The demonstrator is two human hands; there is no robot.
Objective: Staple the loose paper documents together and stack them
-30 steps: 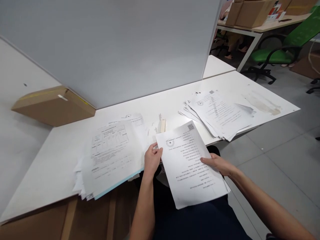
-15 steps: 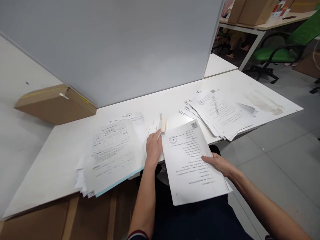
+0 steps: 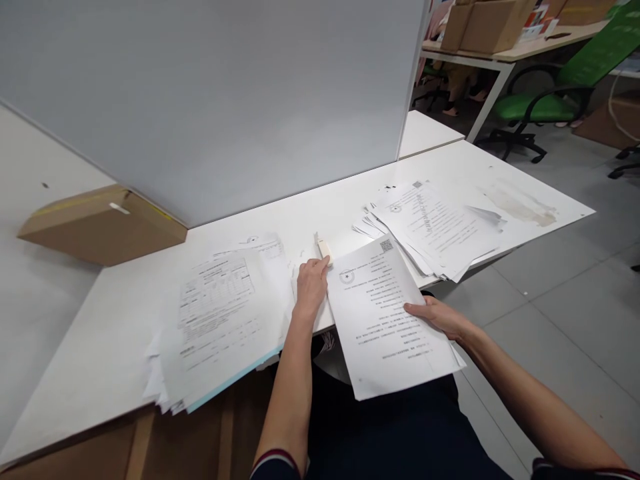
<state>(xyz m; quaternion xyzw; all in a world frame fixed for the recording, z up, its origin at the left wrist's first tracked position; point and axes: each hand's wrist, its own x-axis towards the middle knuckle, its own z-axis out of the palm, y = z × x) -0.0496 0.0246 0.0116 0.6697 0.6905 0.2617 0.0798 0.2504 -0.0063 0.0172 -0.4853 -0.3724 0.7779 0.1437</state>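
My left hand [image 3: 313,288] is at the table's front edge, with a fingertip on the near end of a small cream-coloured stapler [image 3: 324,248]. Its other fingers are curled, and their undersides are hidden. My right hand [image 3: 439,317] grips the right edge of a small stack of printed sheets [image 3: 385,333], thumb on top. The top sheet carries a round star emblem and a square code. The stack's upper left corner lies close to my left fingers and the stapler; whether it is between the jaws I cannot tell.
To the left lies a pile of printed forms [image 3: 220,313] with a light blue sheet beneath. A fanned pile of printed sheets [image 3: 435,230] is on the right. A cardboard box [image 3: 105,227] stands by the grey partition [image 3: 225,107]. A green chair [image 3: 540,107] is beyond.
The stapler's near end has swung right, towards the stack's corner, and my left fingertip is now on it. My right hand still holds the sheets. The view has shifted slightly.
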